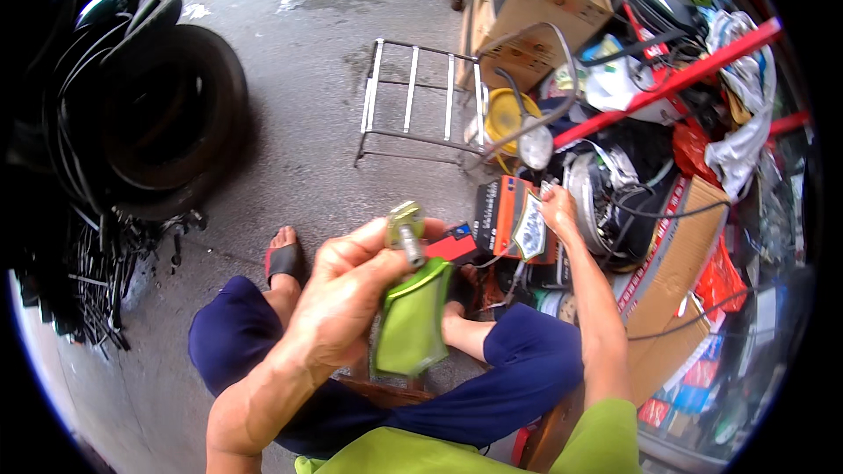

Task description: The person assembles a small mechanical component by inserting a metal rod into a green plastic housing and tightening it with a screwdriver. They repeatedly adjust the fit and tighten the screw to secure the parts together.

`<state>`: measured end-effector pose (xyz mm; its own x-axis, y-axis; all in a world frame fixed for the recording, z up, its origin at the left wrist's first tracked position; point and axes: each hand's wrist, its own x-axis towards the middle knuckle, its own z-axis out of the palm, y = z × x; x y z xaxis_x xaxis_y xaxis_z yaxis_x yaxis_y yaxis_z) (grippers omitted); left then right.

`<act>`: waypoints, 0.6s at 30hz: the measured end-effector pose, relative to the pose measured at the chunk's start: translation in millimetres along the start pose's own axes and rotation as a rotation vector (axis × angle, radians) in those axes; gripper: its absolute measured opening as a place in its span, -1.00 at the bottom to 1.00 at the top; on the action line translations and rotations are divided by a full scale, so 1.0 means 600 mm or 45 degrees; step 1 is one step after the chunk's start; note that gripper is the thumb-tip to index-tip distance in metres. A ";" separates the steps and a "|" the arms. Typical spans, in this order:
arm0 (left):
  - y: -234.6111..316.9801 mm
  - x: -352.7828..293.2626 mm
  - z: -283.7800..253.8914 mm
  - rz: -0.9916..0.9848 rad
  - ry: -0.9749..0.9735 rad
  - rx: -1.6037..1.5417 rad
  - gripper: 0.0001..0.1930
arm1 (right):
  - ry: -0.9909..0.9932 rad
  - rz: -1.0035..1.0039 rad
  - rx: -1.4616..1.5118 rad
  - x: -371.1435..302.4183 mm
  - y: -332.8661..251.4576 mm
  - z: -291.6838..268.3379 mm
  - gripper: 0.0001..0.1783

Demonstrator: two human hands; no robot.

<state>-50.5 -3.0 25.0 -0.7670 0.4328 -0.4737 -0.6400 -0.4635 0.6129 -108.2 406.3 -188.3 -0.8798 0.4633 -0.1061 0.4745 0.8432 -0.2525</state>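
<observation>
My left hand [344, 285] is closed around the mount of a green motorcycle mirror [411, 325], close in front of me. A metal stud [409, 244] on a round greenish plate sticks up by the fingers, and the green part hangs below, slightly blurred. Further off to the right, my right hand [559, 209] grips the top end of a second mirror [530, 233]. Its glass is bright, with a pale yellow-green rim. Behind that mirror lies an orange and black box [505, 197]. A red and black piece [452, 246] shows just beyond my left fingers.
Black tyres [198, 114] are stacked at the left. A metal rack frame [421, 96] stands ahead on the grey floor. At right are a cardboard box [549, 13], a red bar [672, 83], a yellow round thing [503, 114], cables and flattened cardboard [672, 276].
</observation>
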 end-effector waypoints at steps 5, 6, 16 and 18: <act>0.007 0.003 0.008 -0.187 -0.125 -0.148 -0.69 | 0.030 -0.004 -0.026 0.002 0.049 0.028 -0.88; 0.009 0.003 0.008 -0.190 -0.132 -0.162 -0.69 | 0.021 -0.003 -0.046 0.002 0.050 0.033 -0.88; -0.002 0.008 0.005 0.028 -0.172 -0.040 -0.70 | 0.035 -0.153 -0.163 -0.025 -0.013 -0.031 -0.79; 0.003 0.010 0.004 0.026 -0.196 -0.008 -0.70 | 0.123 -0.211 -0.124 -0.023 -0.035 -0.058 -0.80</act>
<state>-56.1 0.8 24.8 -0.7638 0.5369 -0.3582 -0.6252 -0.4777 0.6172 -105.1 392.0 -147.9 -0.9415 0.3363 0.0226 0.3283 0.9302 -0.1639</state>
